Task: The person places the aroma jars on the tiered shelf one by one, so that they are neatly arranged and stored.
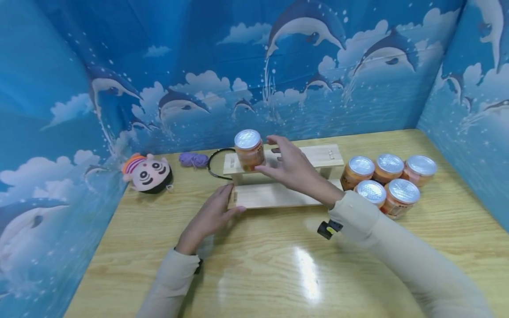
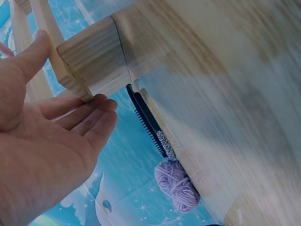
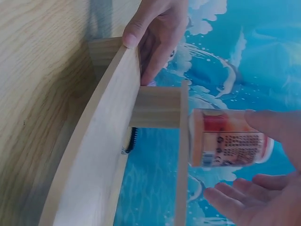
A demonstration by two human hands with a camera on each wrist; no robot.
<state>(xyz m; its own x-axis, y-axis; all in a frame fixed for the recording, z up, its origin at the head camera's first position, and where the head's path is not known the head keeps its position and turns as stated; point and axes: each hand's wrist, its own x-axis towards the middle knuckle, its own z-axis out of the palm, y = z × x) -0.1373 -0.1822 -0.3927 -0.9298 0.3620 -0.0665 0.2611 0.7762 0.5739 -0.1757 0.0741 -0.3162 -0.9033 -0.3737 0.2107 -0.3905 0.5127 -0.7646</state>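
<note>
A two-step wooden rack (image 1: 278,196) stands on the table. My left hand (image 1: 212,210) grips the left end of its lower step, the thumb on the front edge and the fingers round the end, as the left wrist view (image 2: 56,136) also shows. One jar (image 1: 249,154) with a silver lid and orange contents stands upright at the left of the upper step. Beside it, my right hand (image 1: 296,170) has its fingers spread. In the right wrist view its thumb overlaps the jar (image 3: 230,141) near the lid, and the other fingers are apart from it.
Several similar jars (image 1: 399,192) stand grouped right of the rack. Behind its left end lies a black headband (image 1: 214,170). Purple yarn (image 1: 193,159) and a round plush face (image 1: 149,174) lie farther left. Dolphin-print cloth (image 1: 222,88) walls the table's back and sides.
</note>
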